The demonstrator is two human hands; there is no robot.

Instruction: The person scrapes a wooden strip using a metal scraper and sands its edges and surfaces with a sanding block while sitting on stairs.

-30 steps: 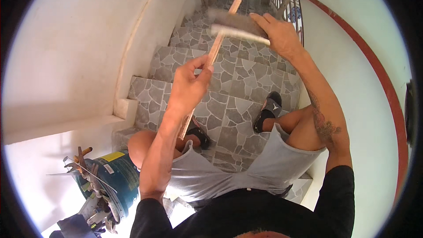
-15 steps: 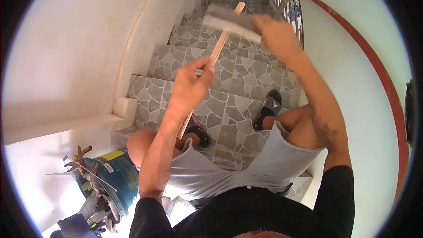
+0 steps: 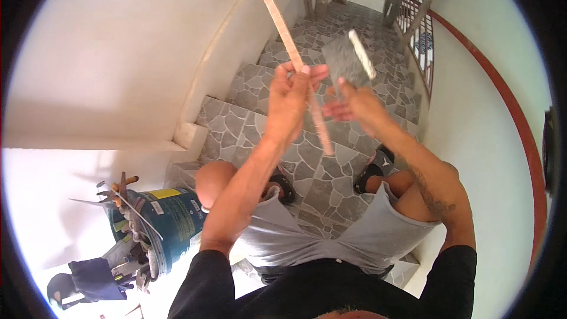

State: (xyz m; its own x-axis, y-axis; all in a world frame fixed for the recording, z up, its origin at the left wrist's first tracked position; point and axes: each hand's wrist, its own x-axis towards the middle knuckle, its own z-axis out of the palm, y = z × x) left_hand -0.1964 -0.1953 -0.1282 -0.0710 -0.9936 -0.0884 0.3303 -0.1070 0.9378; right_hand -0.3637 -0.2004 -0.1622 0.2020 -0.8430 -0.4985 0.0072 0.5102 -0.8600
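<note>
Pinches a wooden strip [image 3: 286,34] in the left hand [image 3: 288,99], with the grip drawn narrow around it near the middle, thumb laid on top. Slants the strip from upper left, in front of the pale wall [image 3: 118,53], down to lower right, lower end over the tiled stairs [image 3: 322,192]. Holds a grey pad [image 3: 345,62] in the right hand [image 3: 365,106], with thumb on the near end and other fingers reaching toward the strip. Turns the pad's white edge to the right, away from the strip. Cannot tell the pad's material through the blur, nor how firmly the grip closes on it. Wears grey shorts [image 3: 384,218], a black shirt [image 3: 295,289] and dark shoes [image 3: 283,186], with knees apart and feet on the stairs. Has at the left a teal bucket [image 3: 177,212] with tools [image 3: 127,207] sticking out, and a dark cloth [image 3: 94,277] near it. Faces a railing [image 3: 411,23] farther up at the right, near a red band [image 3: 521,124] curving along the right wall [image 3: 472,118].
</note>
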